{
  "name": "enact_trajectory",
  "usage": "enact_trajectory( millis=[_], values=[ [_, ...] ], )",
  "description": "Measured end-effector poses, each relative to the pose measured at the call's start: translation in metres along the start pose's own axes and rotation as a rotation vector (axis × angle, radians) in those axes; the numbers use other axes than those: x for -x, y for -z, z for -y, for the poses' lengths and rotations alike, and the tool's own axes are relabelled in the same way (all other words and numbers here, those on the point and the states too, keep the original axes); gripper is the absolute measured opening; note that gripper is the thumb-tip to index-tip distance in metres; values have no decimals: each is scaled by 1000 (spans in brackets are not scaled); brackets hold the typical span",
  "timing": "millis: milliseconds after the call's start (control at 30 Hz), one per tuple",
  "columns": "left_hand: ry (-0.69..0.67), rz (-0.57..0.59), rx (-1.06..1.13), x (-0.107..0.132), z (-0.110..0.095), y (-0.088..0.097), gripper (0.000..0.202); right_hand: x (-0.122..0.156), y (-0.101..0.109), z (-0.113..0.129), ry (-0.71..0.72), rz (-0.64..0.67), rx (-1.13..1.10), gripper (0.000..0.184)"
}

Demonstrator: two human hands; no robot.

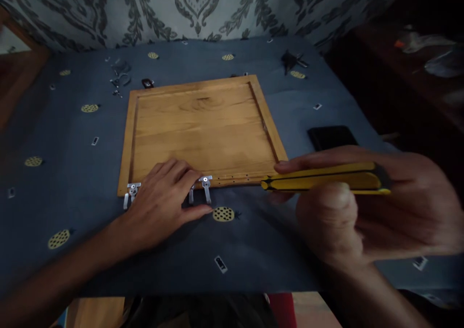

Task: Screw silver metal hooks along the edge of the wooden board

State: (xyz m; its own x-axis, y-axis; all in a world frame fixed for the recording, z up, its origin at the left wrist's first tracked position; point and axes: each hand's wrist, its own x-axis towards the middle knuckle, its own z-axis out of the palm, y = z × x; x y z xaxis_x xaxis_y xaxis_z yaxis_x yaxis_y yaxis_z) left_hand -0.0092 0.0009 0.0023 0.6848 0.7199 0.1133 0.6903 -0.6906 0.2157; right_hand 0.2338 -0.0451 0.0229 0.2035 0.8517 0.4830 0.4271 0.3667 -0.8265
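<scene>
A framed wooden board (195, 129) lies flat on the patterned blue cloth. My left hand (163, 197) rests across its near edge, fingers on the wood and thumb stretched out past the edge. Beside that hand, metal hooks (205, 185) are fixed to the near rail with screws; another metal hook (132, 191) sits at the left corner, and my hand partly covers that rail. Small holes run along the rail to the right. Closed fingers of my right hand (362, 207) hold a screwdriver by its yellow-and-black handle (319, 178), above the board's near right corner. Its shaft is not visible.
Loose metal hooks and small pieces (120, 79) lie at the back left of the cloth (72, 183). A black flat object (332, 137) is right of the board, and a dark bundle (290, 61) sits at the back right. A patterned curtain (195, 8) hangs behind.
</scene>
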Motion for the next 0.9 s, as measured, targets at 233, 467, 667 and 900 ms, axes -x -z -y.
enact_trajectory(
  millis=[233, 467, 667, 900],
  values=[
    [10, 20, 23, -1, 1, 2, 47, 4, -20, -5, 143, -94, -139, 10],
    [37, 40, -9, -3, -1, 1, 42, 7, -31, -6, 148, -24, -118, 10],
    [46, 68, -4, -1, -2, 0, 39, 6, -42, -3, 133, 15, -104, 12],
    [38, 68, 0, 0, -2, 2, 36, 5, -48, -6, 103, 45, -141, 12]
  ],
)
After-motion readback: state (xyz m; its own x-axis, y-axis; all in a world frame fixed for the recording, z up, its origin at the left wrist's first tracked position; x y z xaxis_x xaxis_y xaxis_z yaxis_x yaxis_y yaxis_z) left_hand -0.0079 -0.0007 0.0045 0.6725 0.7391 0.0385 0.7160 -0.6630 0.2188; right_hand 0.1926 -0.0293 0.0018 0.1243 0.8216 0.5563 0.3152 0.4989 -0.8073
